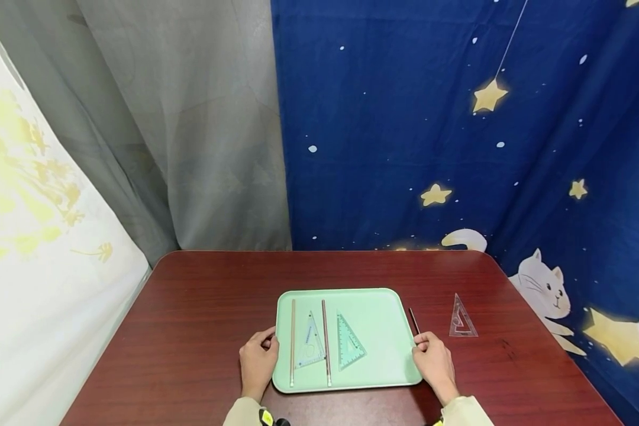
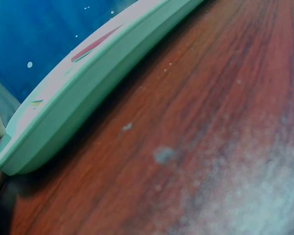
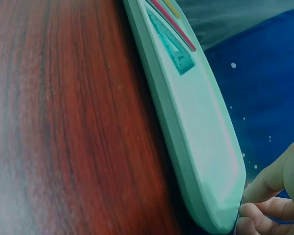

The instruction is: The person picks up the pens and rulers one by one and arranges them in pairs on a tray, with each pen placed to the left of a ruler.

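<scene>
A pale green tray (image 1: 383, 337) rests on the table with a hand at each short side. My left hand (image 1: 260, 361) grips its left rim, thumb on top. At the right rim, my right hand (image 1: 435, 362) pinches the edge with curled fingers, also seen at the corner in the right wrist view. A dark pencil (image 1: 414, 321) runs from beside the tray toward the right fingers, its near end hidden. On the tray lie a tan pencil (image 1: 292, 343), a clear set square (image 1: 311, 344), a dark red pencil (image 1: 326, 343) and a green set square (image 1: 349, 343).
A clear pinkish set square (image 1: 462, 319) lies on the red-brown wooden table (image 1: 207, 307), to the right of the tray. Behind the table hang a grey curtain (image 1: 218, 148) and a blue star-patterned curtain (image 1: 378, 130); a white cloth (image 1: 48, 236) hangs at the left.
</scene>
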Demonstrator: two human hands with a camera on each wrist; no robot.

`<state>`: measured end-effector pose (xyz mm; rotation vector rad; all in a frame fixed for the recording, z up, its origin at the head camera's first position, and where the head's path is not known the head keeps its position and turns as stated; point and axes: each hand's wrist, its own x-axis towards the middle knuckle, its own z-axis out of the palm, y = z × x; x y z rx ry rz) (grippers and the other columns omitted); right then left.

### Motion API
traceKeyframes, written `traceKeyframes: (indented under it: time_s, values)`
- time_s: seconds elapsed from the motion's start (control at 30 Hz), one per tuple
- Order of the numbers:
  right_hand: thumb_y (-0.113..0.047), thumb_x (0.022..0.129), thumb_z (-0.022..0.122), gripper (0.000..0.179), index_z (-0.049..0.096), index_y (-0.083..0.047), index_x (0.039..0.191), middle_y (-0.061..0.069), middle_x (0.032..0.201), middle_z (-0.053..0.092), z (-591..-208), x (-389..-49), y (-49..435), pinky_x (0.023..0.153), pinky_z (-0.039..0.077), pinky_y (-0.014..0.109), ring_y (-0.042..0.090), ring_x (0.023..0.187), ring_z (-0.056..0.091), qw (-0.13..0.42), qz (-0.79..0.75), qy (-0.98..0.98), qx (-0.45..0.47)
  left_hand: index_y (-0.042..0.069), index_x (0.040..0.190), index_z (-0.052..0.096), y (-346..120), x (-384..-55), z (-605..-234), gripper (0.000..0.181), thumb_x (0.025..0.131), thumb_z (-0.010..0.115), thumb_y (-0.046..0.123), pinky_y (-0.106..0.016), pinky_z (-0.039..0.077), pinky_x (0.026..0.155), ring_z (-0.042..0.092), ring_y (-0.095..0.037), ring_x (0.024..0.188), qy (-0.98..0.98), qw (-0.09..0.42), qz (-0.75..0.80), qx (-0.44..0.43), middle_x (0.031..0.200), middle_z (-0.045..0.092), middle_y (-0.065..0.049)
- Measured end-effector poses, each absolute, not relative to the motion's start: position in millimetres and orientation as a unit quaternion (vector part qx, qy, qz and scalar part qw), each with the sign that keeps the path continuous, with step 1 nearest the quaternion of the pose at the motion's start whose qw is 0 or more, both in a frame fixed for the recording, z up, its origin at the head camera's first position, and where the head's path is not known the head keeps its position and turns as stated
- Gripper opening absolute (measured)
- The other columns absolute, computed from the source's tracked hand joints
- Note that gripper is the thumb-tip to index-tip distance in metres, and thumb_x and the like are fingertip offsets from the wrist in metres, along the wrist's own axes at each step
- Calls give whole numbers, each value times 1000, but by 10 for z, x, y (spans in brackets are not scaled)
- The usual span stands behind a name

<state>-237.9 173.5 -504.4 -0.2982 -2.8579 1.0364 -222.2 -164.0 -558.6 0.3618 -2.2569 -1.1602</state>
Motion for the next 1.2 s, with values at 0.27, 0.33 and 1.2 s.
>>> traceKeyframes:
  time_s: [0.27, 0.33, 1.2]
  values:
    - [-7, 72, 57, 19, 63, -5, 90, 0, 72, 58, -5061, -2329, 1817, 56, 39, 33, 15, 65, 52, 35, 335, -936, -97, 9, 90, 74, -1652, -2227, -5604, 19, 74, 65, 2, -21, 43, 54, 51, -2, 58, -846, 286, -427, 142, 69, 62, 5]
    - [-8, 72, 58, 19, 63, -5, 90, 0, 72, 58, -5059, -2313, 1833, 56, 39, 33, 16, 66, 52, 34, 335, -937, -96, 10, 90, 74, -1653, -2223, -5597, 19, 75, 65, 3, -21, 43, 54, 51, -3, 58, -847, 286, -425, 143, 69, 62, 5]
    - [-9, 69, 63, 22, 62, -3, 90, 2, 75, 60, -5043, -2143, 1982, 58, 39, 33, 16, 67, 53, 21, 321, -942, -91, 8, 90, 74, -1647, -2217, -5577, 19, 75, 65, 3, -22, 43, 53, 52, -3, 58, -844, 294, -429, 129, 70, 63, 4]
